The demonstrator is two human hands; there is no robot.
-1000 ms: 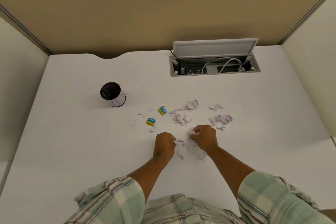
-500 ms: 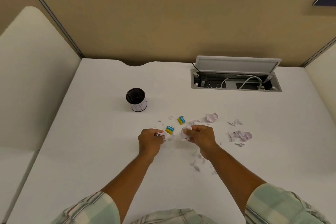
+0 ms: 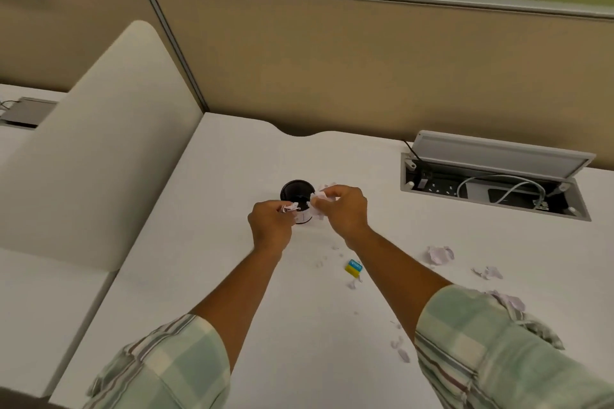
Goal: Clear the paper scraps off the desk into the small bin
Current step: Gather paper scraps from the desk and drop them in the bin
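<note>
We see both hands at the small bin point(image 3: 296, 191) — left hand point(image 3: 270, 226) and right hand point(image 3: 345, 209) each pinch paper scraps point(image 3: 319, 197); more litter the desk point(image 3: 232, 176).

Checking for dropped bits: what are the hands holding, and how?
Left hand and right hand each pinch paper scraps in their fingertips by the small bin.

One small bin point(image 3: 296, 191) on the worktop point(image 3: 232, 159). Two hands: left hand point(image 3: 270, 226), right hand point(image 3: 344, 211), each with a clump of paper scraps. One yellow-and-blue eraser point(image 3: 353, 268) visible. Three larger crumpled scraps point(image 3: 439, 255) to the right, about ten small bits besides.
</note>
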